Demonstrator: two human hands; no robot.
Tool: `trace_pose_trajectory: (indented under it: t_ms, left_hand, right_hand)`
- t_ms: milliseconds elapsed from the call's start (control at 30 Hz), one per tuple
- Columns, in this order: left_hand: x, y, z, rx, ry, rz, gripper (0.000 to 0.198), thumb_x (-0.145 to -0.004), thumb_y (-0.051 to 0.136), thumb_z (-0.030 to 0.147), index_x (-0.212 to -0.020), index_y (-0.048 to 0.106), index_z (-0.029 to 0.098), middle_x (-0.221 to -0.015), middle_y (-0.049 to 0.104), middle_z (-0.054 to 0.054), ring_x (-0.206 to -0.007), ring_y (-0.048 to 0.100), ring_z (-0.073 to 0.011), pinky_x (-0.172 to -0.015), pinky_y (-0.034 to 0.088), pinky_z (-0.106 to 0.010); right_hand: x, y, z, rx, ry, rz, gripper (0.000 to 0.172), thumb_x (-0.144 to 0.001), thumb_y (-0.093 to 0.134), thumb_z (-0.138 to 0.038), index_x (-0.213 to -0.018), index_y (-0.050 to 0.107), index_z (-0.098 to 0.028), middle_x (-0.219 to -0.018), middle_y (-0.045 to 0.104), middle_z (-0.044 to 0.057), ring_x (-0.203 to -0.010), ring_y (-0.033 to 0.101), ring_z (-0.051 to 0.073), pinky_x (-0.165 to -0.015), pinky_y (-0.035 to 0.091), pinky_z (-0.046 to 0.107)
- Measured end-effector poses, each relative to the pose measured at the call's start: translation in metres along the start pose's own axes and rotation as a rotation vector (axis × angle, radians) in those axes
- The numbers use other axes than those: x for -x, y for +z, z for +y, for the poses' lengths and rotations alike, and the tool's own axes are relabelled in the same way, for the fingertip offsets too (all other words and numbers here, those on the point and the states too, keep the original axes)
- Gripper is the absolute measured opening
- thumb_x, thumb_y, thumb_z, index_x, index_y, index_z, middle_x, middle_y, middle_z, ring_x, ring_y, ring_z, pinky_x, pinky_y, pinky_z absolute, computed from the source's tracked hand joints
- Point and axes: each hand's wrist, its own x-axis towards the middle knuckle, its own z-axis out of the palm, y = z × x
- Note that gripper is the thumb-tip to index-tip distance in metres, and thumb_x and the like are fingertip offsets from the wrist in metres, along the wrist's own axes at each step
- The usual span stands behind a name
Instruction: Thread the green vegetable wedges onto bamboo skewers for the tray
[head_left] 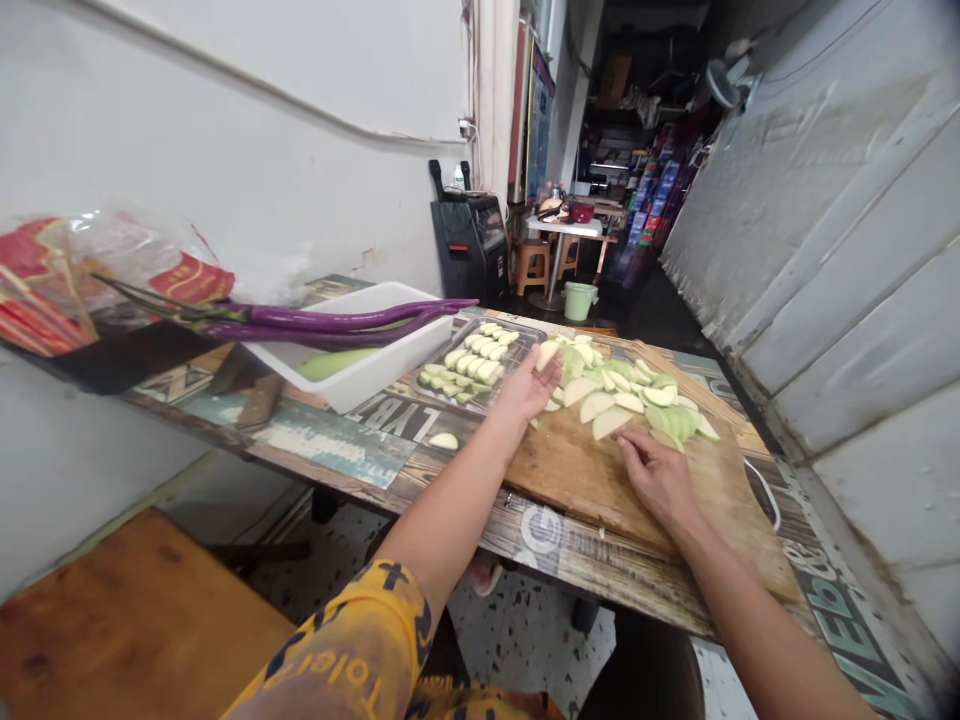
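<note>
My left hand [529, 388] is turned palm up at the left edge of the wooden cutting board [555, 462]. Its fingers are curled around a pale green-skinned vegetable slice [548, 353]. A loose pile of such slices [660, 400] covers the far part of the board. My right hand [658, 474] rests low over the board beside the near slices, thumb and fingers pressed together; whether they pinch anything is hidden. Left of the board lies a clear plastic tray [541, 330] with slices laid in rows. One single slice [444, 440] lies on the table in front of it.
Long purple eggplants [322, 322] lie across a white bin [349, 395], which also holds a pale green vegetable [334, 363]. Plastic packaging [150, 265] is at the far left. A black speaker [471, 245] stands behind the table, and a green bucket [579, 301] is on the floor beyond.
</note>
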Motion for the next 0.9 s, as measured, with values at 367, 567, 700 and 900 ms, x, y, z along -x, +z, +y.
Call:
trace_pose_trajectory:
  t_ms: [367,567,700,900]
  left_hand:
    - [0.0026,0.0024,0.0011,-0.012,-0.013,0.008,0.023,-0.083,0.057,0.028,-0.09,0.063,0.007,-0.078,0.068,-0.009,-0.064,0.064,-0.0109,-0.058,0.052,-0.019]
    - [0.0038,0.0044,0.0008,-0.027,-0.005,0.013,0.022,-0.083,0.057,0.027,-0.09,0.062,0.007,-0.078,0.068,-0.01,-0.063,0.064,-0.0104,-0.058,0.052,-0.019]
    - [0.0033,0.0038,0.0,-0.071,0.025,-0.004,0.022,-0.083,0.057,0.028,-0.091,0.062,0.008,-0.079,0.068,-0.009,-0.064,0.064,-0.0102,-0.058,0.051,-0.018]
    - [0.007,0.0077,-0.0012,-0.197,0.131,0.028,0.017,-0.081,0.058,0.026,-0.089,0.06,0.01,-0.079,0.068,-0.009,-0.062,0.063,-0.0101,-0.056,0.049,-0.018]
  right_hand:
    - [0.0006,0.001,0.0014,0.0,0.024,-0.003,0.03,-0.08,0.051,-0.036,-0.092,0.071,-0.017,-0.09,0.072,0.008,-0.075,0.067,0.023,-0.066,0.053,0.035]
    - [0.0003,-0.0002,-0.0003,0.005,0.048,-0.014,0.032,-0.079,0.051,-0.037,-0.092,0.071,-0.017,-0.086,0.072,0.008,-0.069,0.066,0.022,-0.064,0.053,0.034]
    - [-0.0002,0.0001,-0.0002,0.008,0.066,-0.027,0.033,-0.079,0.05,-0.038,-0.092,0.071,-0.016,-0.09,0.072,0.009,-0.072,0.066,0.022,-0.064,0.052,0.033]
    - [-0.0007,0.0002,-0.0023,0.018,0.074,-0.046,0.032,-0.079,0.049,-0.037,-0.091,0.07,-0.016,-0.087,0.072,0.009,-0.072,0.066,0.022,-0.066,0.051,0.034]
